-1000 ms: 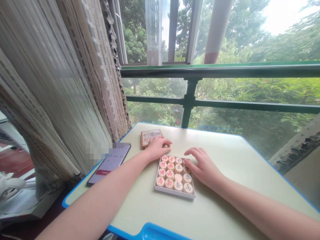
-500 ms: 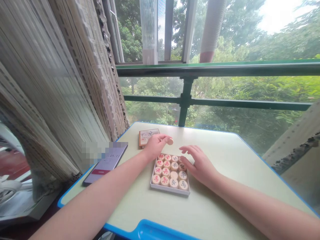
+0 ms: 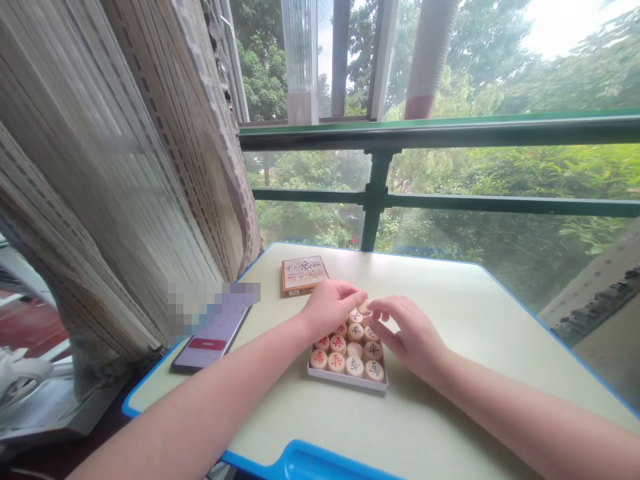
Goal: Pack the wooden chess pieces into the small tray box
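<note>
A shallow white box (image 3: 345, 383) on the table holds rows of round wooden Chinese chess pieces, marked in red on the left and dark on the right. My left hand (image 3: 331, 308) reaches over the box's far side and covers several pieces. Its fingers pinch a pale chess piece (image 3: 365, 307) at the far right corner. Close by, my right hand (image 3: 407, 328) curves over the right edge, fingers bent, with a gap between thumb and forefinger. One piece in the third row has a blank top (image 3: 355, 351).
The printed Chinese chess lid (image 3: 305, 275) lies behind the box. A phone (image 3: 213, 340) rests at the table's left edge. The light table (image 3: 460, 393) has a blue rim and a blue recess (image 3: 320, 462) in front. Curtain (image 3: 165, 153) and green railing (image 3: 450, 137) stand beyond.
My left hand has moved right and down with the chess piece, from beside the lid to the box's far right corner. My right hand stays close to the box's right edge.
</note>
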Motion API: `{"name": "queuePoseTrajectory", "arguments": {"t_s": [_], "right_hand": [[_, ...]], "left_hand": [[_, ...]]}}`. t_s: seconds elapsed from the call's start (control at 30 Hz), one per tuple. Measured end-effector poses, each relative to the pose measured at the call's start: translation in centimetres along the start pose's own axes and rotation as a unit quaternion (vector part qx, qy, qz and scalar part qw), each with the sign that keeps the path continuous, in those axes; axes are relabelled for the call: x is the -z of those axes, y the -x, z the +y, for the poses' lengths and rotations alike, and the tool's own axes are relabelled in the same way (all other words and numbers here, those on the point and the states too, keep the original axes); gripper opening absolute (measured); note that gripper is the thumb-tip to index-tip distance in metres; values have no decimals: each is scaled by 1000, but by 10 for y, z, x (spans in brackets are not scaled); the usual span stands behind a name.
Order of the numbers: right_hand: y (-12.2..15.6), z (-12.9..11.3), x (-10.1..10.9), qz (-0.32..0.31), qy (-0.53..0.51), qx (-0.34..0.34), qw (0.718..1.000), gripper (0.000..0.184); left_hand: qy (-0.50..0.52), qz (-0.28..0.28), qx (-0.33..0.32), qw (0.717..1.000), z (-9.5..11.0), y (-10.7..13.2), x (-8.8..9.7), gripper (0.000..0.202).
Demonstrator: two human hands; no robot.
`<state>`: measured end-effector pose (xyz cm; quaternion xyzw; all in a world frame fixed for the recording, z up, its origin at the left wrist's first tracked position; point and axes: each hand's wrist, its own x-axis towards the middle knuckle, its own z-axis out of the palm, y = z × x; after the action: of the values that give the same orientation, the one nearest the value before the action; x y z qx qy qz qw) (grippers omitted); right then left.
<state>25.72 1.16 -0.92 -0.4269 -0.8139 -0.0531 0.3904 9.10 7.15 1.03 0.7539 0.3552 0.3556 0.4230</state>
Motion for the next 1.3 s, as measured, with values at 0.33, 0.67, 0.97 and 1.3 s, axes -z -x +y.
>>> {"name": "queuePoseTrajectory", "arguments": {"t_s": [0.33,0.67,0.97,1.3], "right_hand": [[-1,-6,3,23,-6,-83,996,20],[-4,1,3,21,-68,-191,979,26],[-1,-1,0,4,-68,-93,993,14],[-1,3,-2,-17,-51,-124,991,17]], "left_hand": [[11,-41,7,999,10,7,1,26],[15,-38,1,999,-8,0,3,34],[19,-53,-10,998,-10,-3,5,30],[42,-84,7,996,-11,-2,6,28]]}}
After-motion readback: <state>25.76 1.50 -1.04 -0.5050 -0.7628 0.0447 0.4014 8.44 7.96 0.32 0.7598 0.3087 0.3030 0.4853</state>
